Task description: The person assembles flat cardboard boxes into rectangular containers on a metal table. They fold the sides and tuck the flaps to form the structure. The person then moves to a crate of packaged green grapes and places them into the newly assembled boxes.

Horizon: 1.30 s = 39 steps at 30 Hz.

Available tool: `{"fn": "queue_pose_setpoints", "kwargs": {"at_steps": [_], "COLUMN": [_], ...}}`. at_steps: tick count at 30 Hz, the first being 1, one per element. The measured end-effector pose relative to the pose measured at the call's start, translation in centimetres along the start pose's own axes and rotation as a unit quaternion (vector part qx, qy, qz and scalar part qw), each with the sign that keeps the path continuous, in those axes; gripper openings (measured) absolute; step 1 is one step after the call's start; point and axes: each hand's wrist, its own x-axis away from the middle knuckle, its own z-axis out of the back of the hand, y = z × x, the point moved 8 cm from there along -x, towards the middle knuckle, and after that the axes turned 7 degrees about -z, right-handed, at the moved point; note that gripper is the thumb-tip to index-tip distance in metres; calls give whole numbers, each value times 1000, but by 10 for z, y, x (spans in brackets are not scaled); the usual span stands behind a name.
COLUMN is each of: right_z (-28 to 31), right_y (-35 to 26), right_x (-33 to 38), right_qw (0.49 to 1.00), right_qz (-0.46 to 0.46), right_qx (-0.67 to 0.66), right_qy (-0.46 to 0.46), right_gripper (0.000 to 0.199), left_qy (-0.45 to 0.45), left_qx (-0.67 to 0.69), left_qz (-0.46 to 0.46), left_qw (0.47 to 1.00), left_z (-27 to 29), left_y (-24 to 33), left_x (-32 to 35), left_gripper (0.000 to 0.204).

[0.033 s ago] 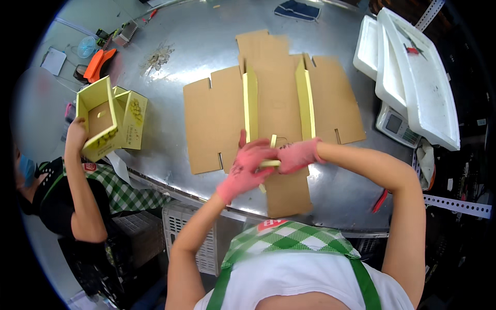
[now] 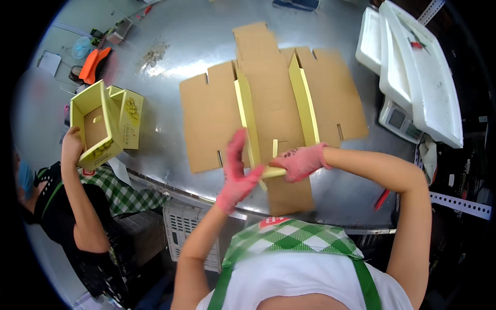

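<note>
Cardboard box [image 2: 275, 98] lies opened out on the metal tabletop [image 2: 164, 121] before me, my right hand [image 2: 300, 164] pinching its near yellow flap [image 2: 273, 172], my left hand [image 2: 239, 174] at the flap's left end, fingers spread.

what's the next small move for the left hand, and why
Probably steady the left yellow flap: the left hand is spread open beside it, while the right hand grips a yellow tab near the cardboard's close end.
</note>
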Motion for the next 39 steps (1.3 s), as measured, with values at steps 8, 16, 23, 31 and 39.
{"fn": "queue_pose_setpoints", "kwargs": {"at_steps": [8,16,23,31,39], "right_z": [-39,-32,-38,-37,-14], "right_y": [-3,-8,-3,-13,-36], "right_x": [-10,-24,-34,-39,-5], "right_qw": [994,979,964,949,972], "right_qz": [3,11,10,32,97], "right_qx": [41,51,127,168,206], "right_qy": [-104,-197,-235,-263,64], "right_gripper": [73,101,109,112,63], "left_qy": [88,150,93,115,35], "left_qx": [98,365,246,271,13], "left_qz": [256,360,330,274,196], "left_qw": [958,846,907,915,980], "left_z": [5,-22,-26,-19,-9], "left_y": [-96,-92,-70,-82,-76], "left_x": [79,72,53,63,59], "left_gripper": [48,57,55,52,56]}}
